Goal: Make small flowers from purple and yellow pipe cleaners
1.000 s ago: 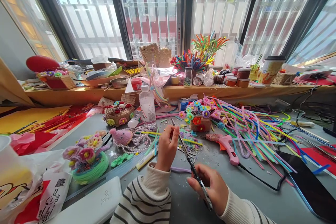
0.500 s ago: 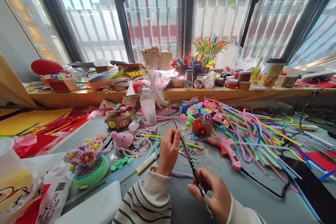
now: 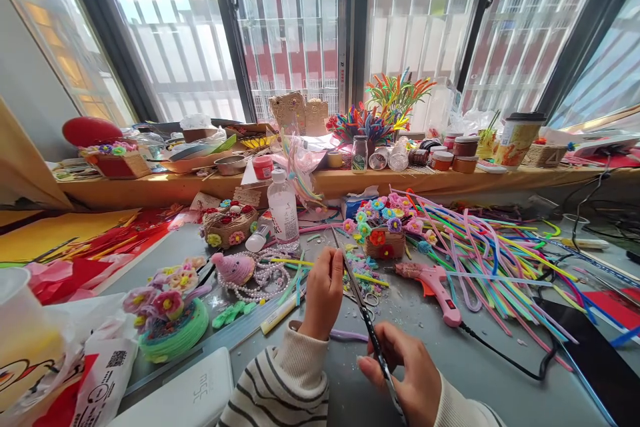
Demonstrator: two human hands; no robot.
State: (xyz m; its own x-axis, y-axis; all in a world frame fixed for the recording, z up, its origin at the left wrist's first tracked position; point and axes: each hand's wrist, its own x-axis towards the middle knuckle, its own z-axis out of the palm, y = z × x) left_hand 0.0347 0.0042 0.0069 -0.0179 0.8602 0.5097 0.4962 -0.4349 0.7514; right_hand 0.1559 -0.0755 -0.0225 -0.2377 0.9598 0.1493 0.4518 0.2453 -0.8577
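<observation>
My right hand (image 3: 407,370) is closed around the dark handles of a pair of long scissors (image 3: 371,330). The blades point up and away, and their tip is beyond my left hand. Raised beside the blades is my left hand (image 3: 324,297), its fingers curled and pinched together. Anything between those fingers is hidden. Beneath the blades lie colourful small clippings (image 3: 369,265) and another small pair of scissors with ring handles (image 3: 371,300). A purple stem (image 3: 349,335) lies on the table between my hands.
A pink glue gun (image 3: 435,290) with a black cord lies right of my hands. Behind it spreads a pile of pipe cleaners (image 3: 493,250). A flower-covered basket (image 3: 383,243), bottle (image 3: 283,210), pearl strings (image 3: 273,280) and white power bank (image 3: 183,393) surround the hands.
My left hand has shifted very slightly, its fingers still pinched. The right hand and the scissors look almost unmoved. The whole view has shifted a little.
</observation>
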